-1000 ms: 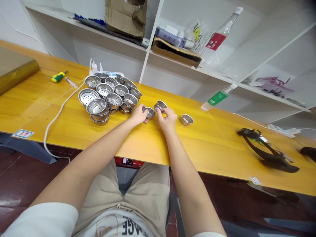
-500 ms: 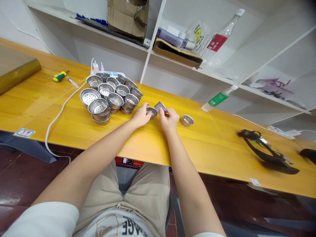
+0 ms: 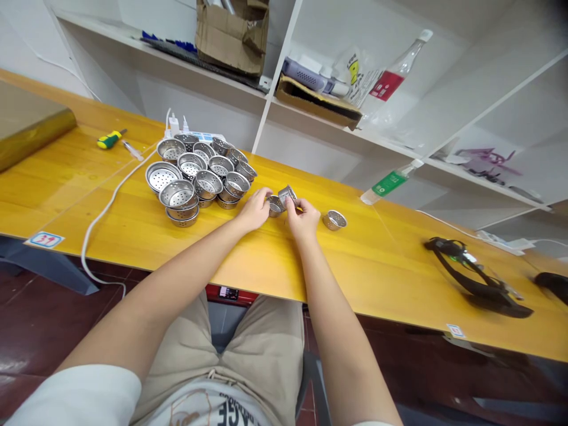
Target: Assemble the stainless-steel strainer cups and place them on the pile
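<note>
My right hand (image 3: 303, 219) pinches a small perforated metal cup (image 3: 286, 194), tilted on its side, between thumb and fingers. Just left of it a second perforated metal cup (image 3: 274, 207) stands low at the table, its left rim gripped by my left hand (image 3: 255, 211). The two cups are very close; whether they touch I cannot tell. A third metal cup (image 3: 334, 220) stands alone to the right of my right hand. Left of my left hand is a cluster of stacked perforated cups (image 3: 207, 184), several of them, openings upward.
On the yellow table (image 3: 377, 266) lie a green-yellow screwdriver (image 3: 110, 139), a white cable (image 3: 104, 213), a green-labelled bottle (image 3: 390, 182) and a black head-worn device (image 3: 474, 278). White shelves (image 3: 261, 127) rise behind, holding a cardboard box (image 3: 233, 35) and a red-labelled bottle (image 3: 388, 86).
The left thumb has drawn back from inside the second cup to its left rim, exposing more of that cup. My right hand keeps the tilted cup. The whole view has shifted slightly.
</note>
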`<state>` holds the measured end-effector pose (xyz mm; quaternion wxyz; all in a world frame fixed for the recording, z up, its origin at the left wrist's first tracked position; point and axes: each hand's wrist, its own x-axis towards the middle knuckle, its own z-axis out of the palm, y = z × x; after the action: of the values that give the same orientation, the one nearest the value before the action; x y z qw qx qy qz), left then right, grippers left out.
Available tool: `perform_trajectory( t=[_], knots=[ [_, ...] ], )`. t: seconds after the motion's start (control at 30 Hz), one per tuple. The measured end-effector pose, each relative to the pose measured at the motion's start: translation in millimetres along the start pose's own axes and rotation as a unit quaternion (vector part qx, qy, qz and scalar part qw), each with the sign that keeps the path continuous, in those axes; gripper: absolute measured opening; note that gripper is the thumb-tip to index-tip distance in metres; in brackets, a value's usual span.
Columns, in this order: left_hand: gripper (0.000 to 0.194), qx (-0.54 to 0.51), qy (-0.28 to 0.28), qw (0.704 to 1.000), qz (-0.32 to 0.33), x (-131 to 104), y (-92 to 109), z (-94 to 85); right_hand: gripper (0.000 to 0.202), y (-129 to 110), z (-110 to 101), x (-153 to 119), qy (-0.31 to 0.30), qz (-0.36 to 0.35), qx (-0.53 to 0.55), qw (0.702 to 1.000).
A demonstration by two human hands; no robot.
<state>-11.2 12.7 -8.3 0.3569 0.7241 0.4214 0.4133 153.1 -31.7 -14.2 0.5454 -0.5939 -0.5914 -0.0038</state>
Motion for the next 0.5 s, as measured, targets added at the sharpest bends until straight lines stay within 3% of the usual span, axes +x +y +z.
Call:
perform_trajectory(
  t=[0.07,0.13,0.3,0.37,0.5],
  knots=[
    [0.025,-0.042,0.011,0.999,0.002,0.4,2.0,-0.7,0.041,-0.2,1.0,-1.4,-0.01,0.002,0.021,1.0],
    [0.029,-0.126,-0.013,0.991,-0.039,0.7,4.4,-0.1,0.039,-0.8,3.5,-3.3,-0.021,-0.009,0.041,0.999],
    [0.071,-0.341,-0.131,0.914,-0.179,0.1,11.5,4.3,0.03,-6.7,11.9,-8.6,-0.057,-0.064,0.058,0.995],
    [0.076,-0.379,-0.135,0.894,-0.2,0.7,12.2,5.3,0.026,-11.2,13.9,-10.0,-0.071,-0.081,0.066,0.992],
    [0.065,-0.417,-0.099,0.883,-0.191,5.3,6.4,7.3,0.02,-19.2,15.4,-12.5,-0.104,-0.111,0.08,0.985]
  ],
)
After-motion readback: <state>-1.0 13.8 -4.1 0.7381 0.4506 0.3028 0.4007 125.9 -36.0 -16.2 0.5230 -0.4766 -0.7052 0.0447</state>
